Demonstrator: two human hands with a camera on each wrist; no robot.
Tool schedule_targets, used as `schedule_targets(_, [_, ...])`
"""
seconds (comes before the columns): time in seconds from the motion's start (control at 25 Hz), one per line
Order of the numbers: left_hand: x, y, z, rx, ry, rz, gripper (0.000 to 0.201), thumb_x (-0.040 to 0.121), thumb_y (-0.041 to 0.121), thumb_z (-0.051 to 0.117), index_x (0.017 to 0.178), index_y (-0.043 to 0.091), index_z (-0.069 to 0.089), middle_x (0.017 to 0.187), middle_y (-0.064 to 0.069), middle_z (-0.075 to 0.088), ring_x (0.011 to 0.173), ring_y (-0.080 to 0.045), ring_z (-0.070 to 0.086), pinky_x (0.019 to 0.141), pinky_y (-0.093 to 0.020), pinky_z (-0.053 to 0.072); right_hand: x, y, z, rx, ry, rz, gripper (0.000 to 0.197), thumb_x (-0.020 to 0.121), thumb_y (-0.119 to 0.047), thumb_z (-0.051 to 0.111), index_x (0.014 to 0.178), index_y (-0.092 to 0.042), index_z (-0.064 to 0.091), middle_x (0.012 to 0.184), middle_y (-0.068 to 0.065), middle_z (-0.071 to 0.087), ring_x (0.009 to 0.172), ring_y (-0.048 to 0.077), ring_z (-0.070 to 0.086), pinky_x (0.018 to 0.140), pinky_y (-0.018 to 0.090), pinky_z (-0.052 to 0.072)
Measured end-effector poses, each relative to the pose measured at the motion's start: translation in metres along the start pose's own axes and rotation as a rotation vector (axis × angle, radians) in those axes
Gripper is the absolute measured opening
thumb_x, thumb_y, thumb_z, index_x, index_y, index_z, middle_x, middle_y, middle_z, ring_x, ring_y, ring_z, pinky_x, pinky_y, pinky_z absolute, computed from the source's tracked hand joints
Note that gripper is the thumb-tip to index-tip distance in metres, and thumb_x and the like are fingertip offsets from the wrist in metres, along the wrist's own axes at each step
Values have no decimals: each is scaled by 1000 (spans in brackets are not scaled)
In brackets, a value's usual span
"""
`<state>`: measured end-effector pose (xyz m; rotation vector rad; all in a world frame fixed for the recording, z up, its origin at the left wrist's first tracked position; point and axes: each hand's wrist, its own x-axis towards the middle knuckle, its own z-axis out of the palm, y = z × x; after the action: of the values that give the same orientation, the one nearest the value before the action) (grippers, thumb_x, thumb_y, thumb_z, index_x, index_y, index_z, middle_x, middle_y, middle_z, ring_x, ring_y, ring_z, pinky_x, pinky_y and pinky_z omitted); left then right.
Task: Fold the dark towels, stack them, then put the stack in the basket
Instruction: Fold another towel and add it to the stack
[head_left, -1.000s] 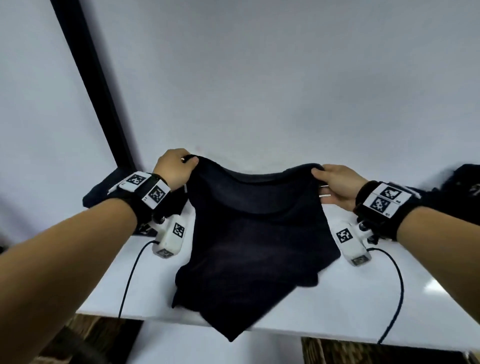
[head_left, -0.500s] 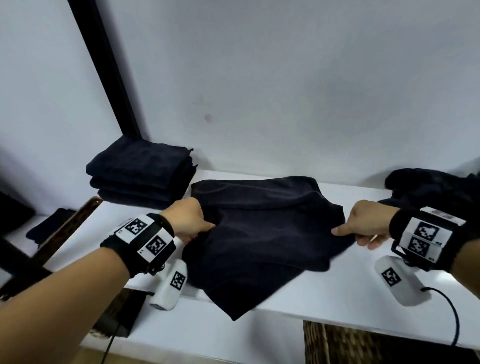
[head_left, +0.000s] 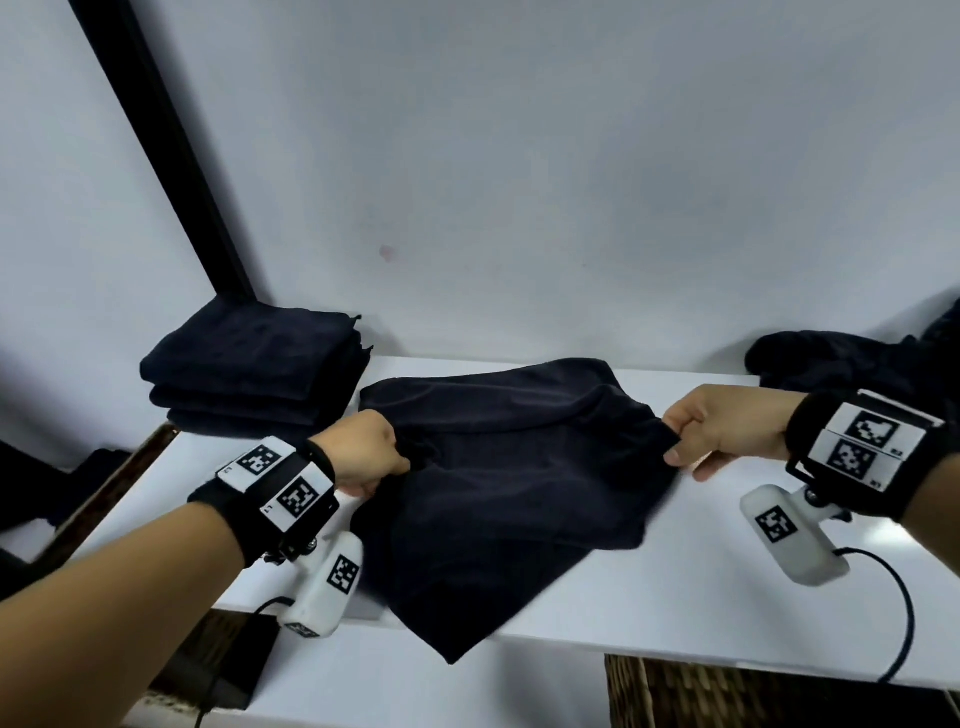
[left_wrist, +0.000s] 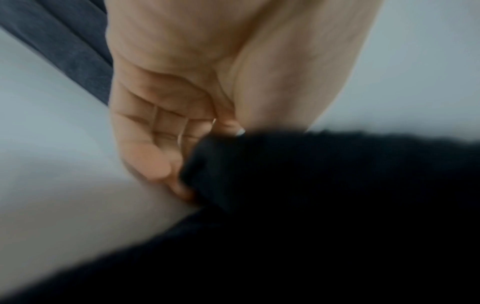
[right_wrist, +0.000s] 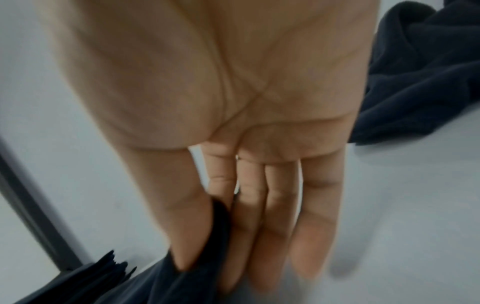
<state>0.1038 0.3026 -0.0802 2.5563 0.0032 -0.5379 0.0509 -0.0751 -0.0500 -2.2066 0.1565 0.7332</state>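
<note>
A dark towel (head_left: 509, 467) lies spread on the white table (head_left: 675, 613), one corner hanging over the front edge. My left hand (head_left: 363, 457) pinches its left edge, fingers curled around the cloth (left_wrist: 233, 164). At the opposite side my right hand (head_left: 717, 436) pinches the right edge between thumb and forefinger (right_wrist: 215, 236), the other fingers straight. A stack of folded dark towels (head_left: 254, 369) sits at the table's back left. A heap of unfolded dark towels (head_left: 852, 364) lies at the back right.
A wicker basket (head_left: 727, 696) shows under the table's front edge at the right. A black vertical post (head_left: 171, 156) runs up the wall behind the stack. A wooden bar (head_left: 104, 493) slants off the table's left end. Cables hang from the wrist cameras.
The towel, held up in the air a second ago, now lies on the table. Both hands came down with it and still hold its side edges.
</note>
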Motion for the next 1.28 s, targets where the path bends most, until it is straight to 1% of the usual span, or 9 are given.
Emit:
schedule_targets(0.16, [13,2,-16,-97,309,67,17,84,15,66,75,14,51,68,-2,54,62,-21,52,55,-25,43,-7,-3,-5,61,-47,44,16,86,-2,66,73,-5,58,67,15,64,66,25,67,71,37,57])
schedule_targets(0.24, [19,6,-26,-170,453,133,10,86,19,64,88,15,55,75,-3,58,65,-19,52,56,-27,40,-5,-6,-14,311,109,-60,17,91,0,57,74,-5,55,60,14,57,59,25,65,73,41,58])
schedule_targets(0.32, [23,13,-38,-300,526,251,8,87,17,64,91,18,57,71,-4,60,63,-16,52,60,-28,40,-4,-9,-26,642,261,-167,12,94,-5,53,83,-5,58,76,14,62,68,25,69,81,44,59])
schedule_targets(0.52, [2,38,-79,-863,212,401,19,92,-2,57,95,13,67,81,-8,67,72,-15,63,68,-24,57,-14,-23,-44,826,459,-286,10,98,-5,49,100,-8,57,96,16,64,74,25,71,71,39,61])
schedule_targets(0.68, [-12,66,-125,-995,252,530,24,88,-10,56,95,9,69,77,-2,71,74,-12,69,69,-22,57,-43,-58,-72,1021,465,-509,20,96,-6,50,109,-17,58,89,5,64,84,25,67,79,44,59])
schedule_targets(0.76, [-14,82,-143,-957,349,590,22,87,-9,60,91,9,70,79,-3,71,74,-12,69,70,-21,56,-54,-74,-78,850,401,-520,24,93,0,52,108,-16,62,90,4,65,85,22,67,80,38,59])
schedule_targets(0.92, [-16,106,-167,-727,589,701,28,87,-6,60,82,19,71,85,-7,60,70,-15,63,64,-24,57,-73,-101,-100,738,620,-576,21,92,2,55,99,-16,63,87,3,67,77,15,66,66,25,58])
schedule_targets(1.08, [-18,117,-176,-525,666,741,37,85,-3,53,73,27,71,76,0,54,66,-20,55,60,-31,56,-79,-108,-108,633,458,-463,19,93,-4,57,106,-17,61,81,1,61,70,14,52,56,22,50])
schedule_targets(1.28, [-28,123,-181,-552,689,738,30,88,-1,55,75,22,70,90,-5,61,69,-24,58,69,-36,56,-90,-108,-107,642,419,-502,35,88,2,59,113,-22,60,95,-1,66,84,17,62,83,35,50])
